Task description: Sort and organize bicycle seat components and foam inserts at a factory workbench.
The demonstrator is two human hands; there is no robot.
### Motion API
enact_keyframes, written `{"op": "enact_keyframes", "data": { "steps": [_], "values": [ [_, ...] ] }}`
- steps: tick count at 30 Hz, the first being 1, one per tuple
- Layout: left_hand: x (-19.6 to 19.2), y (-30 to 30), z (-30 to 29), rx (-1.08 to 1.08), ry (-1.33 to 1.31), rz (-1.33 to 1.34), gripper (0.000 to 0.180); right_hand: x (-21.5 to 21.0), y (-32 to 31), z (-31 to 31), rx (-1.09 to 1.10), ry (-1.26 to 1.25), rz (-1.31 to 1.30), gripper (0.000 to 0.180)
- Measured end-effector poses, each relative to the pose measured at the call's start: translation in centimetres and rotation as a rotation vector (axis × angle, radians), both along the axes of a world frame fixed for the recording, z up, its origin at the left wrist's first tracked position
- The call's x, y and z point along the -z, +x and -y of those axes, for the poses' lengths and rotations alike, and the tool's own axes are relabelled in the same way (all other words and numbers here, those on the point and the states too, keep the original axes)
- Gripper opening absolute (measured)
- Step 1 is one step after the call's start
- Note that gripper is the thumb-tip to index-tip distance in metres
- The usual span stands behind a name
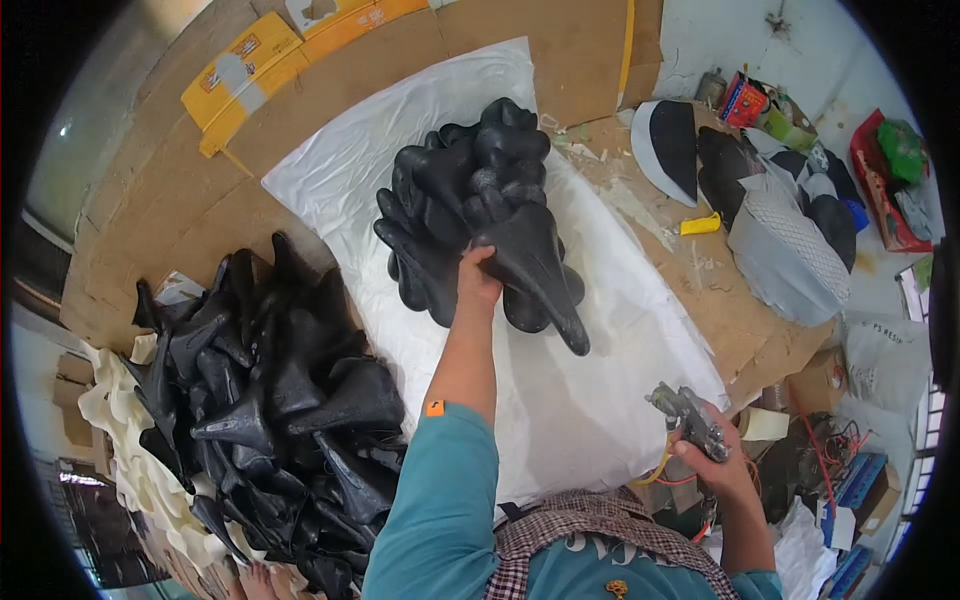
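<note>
My left hand [480,274] is closed around the edge of a black bicycle saddle [527,255], whose narrow nose points down and to the right. Behind it, a heap of black saddles [430,180] lies on a white sheet [590,400]; the held one overlaps the heap. At the lower right, my right hand [715,455] is wrapped round a grimy grey tool [692,420] that looks like a crusted spray gun. The tool stays apart from the saddles, above the sheet's right edge.
More black saddles [280,390] pile up at the left, beside cream-coloured pieces [130,430]. Cut fabric covers [790,240] and a yellow piece [700,224] lie on cardboard at the right. Boxes and hoses [845,440] crowd the lower right. Fingers or toes [258,580] show at lower left.
</note>
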State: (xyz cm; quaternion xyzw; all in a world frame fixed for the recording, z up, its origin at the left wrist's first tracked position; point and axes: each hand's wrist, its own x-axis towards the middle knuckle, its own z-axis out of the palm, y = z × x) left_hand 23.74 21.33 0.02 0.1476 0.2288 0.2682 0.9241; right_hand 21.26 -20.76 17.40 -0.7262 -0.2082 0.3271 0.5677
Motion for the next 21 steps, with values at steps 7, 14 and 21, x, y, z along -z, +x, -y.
{"op": "enact_keyframes", "data": {
  "steps": [7,14,21],
  "values": [
    [-1.3,-2.8,3.0,0.247,0.209,-0.022,0.054,2.5,0.4,-1.1,-0.055,-0.058,-0.133,0.056],
    [-5.1,-17.9,8.0,-0.022,0.253,-0.180,0.045,1.3,-0.4,-1.8,-0.196,0.011,-0.069,0.056],
    [-9.6,-43.0,7.3,-0.833,0.275,-0.335,0.031,-0.8,-1.9,-3.6,-0.386,0.001,-0.059,0.057]
  ]
}}
